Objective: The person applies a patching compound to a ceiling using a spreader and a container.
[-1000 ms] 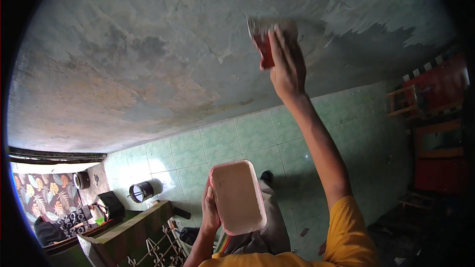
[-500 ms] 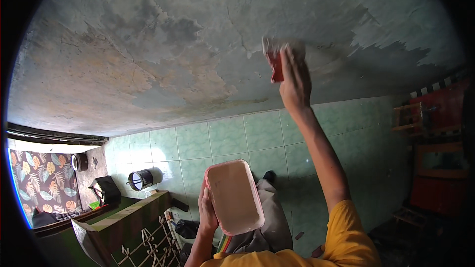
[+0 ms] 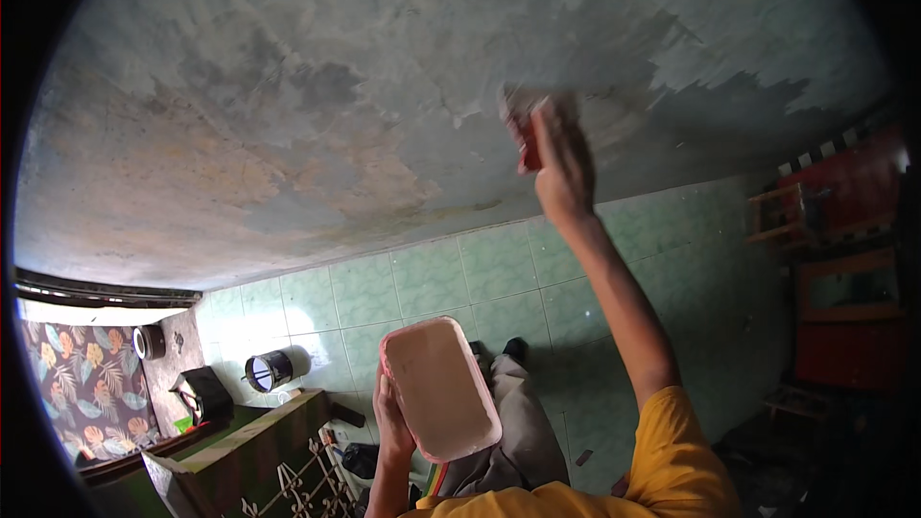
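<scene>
My right hand [image 3: 564,168] is stretched out to the grey wall [image 3: 317,86], its fingers pressed round a scraper [image 3: 525,139] with a red handle. The scraper's pale, wide blade lies at the wall surface, blurred by motion. Close to my body, my left hand [image 3: 391,417] grips a pink rectangular tub [image 3: 387,357] from its left side. Smooth beige-grey paste, like putty, coats the inside of the tub; its depth I cannot tell. The wall carries patchy dark grey and brownish areas with jagged edges.
Green tiles [image 3: 365,293] cover the floor below the wall. A metal can [image 3: 269,371] and a black bag [image 3: 203,393] stand at left, near a green partition [image 3: 254,432] with a metal grille [image 3: 302,489]. Wooden furniture [image 3: 849,283] stands at right.
The view has shifted a little, so wall and floor sit differently. My right hand and scraper have moved slightly along the wall, blurred. My left hand still holds the tub.
</scene>
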`<action>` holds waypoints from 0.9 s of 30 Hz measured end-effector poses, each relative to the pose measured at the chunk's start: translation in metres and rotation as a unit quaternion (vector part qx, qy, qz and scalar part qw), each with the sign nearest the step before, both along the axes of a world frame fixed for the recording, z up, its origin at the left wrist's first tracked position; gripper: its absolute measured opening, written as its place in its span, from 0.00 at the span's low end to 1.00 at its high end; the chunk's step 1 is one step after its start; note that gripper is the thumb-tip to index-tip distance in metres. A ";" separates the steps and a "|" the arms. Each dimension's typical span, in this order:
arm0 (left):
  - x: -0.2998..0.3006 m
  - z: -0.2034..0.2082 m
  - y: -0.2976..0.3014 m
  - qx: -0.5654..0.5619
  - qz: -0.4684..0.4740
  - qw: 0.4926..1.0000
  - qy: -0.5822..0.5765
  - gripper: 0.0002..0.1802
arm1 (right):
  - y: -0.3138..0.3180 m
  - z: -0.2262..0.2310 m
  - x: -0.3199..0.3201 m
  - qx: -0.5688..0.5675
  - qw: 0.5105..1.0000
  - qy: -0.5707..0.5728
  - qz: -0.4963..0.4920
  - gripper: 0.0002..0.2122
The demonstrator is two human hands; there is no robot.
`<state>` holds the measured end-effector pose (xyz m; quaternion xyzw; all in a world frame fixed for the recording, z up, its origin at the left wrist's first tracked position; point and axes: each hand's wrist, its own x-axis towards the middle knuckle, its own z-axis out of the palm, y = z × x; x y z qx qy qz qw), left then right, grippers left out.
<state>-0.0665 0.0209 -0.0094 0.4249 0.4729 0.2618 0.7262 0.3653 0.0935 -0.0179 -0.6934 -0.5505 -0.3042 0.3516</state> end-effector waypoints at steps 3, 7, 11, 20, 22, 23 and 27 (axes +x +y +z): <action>0.001 -0.011 -0.004 0.035 -0.017 0.999 -0.026 0.42 | -0.008 0.090 0.039 0.062 0.997 -0.028 -0.027 0.34; 0.013 -0.009 -0.006 0.041 -0.044 0.998 -0.035 0.42 | 0.011 0.079 0.058 0.049 0.996 -0.057 -0.043 0.34; 0.026 0.001 -0.006 0.036 -0.042 0.998 -0.041 0.39 | -0.016 -0.035 0.039 -0.094 0.995 0.013 -0.017 0.29; 0.014 0.009 0.000 0.038 -0.062 0.997 -0.024 0.37 | -0.035 0.093 0.079 0.100 0.992 -0.037 -0.061 0.34; 0.015 0.007 -0.001 0.054 -0.070 0.996 -0.018 0.37 | -0.043 0.109 0.114 0.093 0.988 -0.049 -0.113 0.38; 0.012 0.001 -0.002 0.067 -0.071 0.995 -0.016 0.37 | -0.049 0.106 0.132 0.078 0.985 -0.060 -0.140 0.38; 0.023 0.001 -0.001 0.027 -0.061 0.998 -0.008 0.37 | -0.078 0.001 0.151 0.009 0.992 -0.032 -0.122 0.33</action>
